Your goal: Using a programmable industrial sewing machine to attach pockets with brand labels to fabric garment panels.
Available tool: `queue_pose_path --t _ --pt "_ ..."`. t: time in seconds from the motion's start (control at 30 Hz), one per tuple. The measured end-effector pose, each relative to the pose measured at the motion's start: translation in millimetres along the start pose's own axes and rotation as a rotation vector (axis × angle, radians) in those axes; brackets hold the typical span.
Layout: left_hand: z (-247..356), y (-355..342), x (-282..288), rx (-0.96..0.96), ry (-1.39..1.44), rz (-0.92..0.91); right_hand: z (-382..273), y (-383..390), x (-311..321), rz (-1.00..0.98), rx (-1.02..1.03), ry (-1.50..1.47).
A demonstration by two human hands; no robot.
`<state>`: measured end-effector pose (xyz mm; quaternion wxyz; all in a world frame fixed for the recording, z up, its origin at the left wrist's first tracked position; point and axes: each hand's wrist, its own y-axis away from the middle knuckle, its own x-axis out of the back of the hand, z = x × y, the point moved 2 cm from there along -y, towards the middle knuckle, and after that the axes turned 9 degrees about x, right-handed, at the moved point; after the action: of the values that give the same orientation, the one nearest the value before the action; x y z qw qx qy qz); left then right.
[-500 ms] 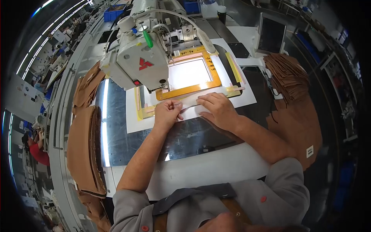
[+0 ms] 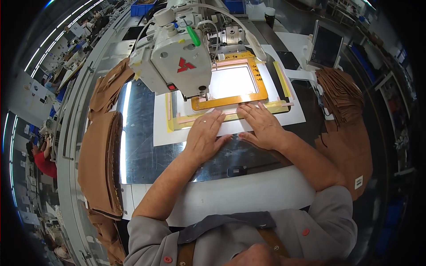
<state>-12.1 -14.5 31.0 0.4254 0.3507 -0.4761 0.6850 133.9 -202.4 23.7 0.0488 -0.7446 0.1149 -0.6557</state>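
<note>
Both my hands rest flat on the front of a clear template edged with yellow and pink tape [image 2: 282, 104], which lies on a white sheet [image 2: 296, 116] on the metal plate. My left hand [image 2: 205, 136] has its fingers extended over the taped front strip, thumb pointing inward. My right hand [image 2: 262, 125] lies to its right, fingers spread, tips near an orange frame [image 2: 261, 80] with a bright white opening. The white sewing machine head [image 2: 171, 60] stands over the frame's left side, hiding part of it.
Brown fabric pieces are stacked at the left [image 2: 98, 162] and right [image 2: 337, 97] of the plate. A screen [image 2: 325, 44] stands at back right, with blue bins [image 2: 142, 6] and a dark cup [image 2: 269, 17] behind the machine. A person in red [image 2: 46, 162] is far left.
My left hand has gone from pinched fingers to lying flat, and my right hand's fingers have straightened and moved slightly forward. The view has shifted slightly.
</note>
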Motion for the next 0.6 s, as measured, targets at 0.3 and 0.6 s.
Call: queue_pose_path --t 0.3,0.6 --pt "-6.2 -14.8 -6.3 0.176 -0.160 -0.270 12.9 -11.7 6.5 -0.030 -0.042 -0.003" --pt "-16.6 -19.1 -21.0 0.168 -0.172 -0.145 20.0 -16.9 0.2 -0.236 -0.182 0.021"
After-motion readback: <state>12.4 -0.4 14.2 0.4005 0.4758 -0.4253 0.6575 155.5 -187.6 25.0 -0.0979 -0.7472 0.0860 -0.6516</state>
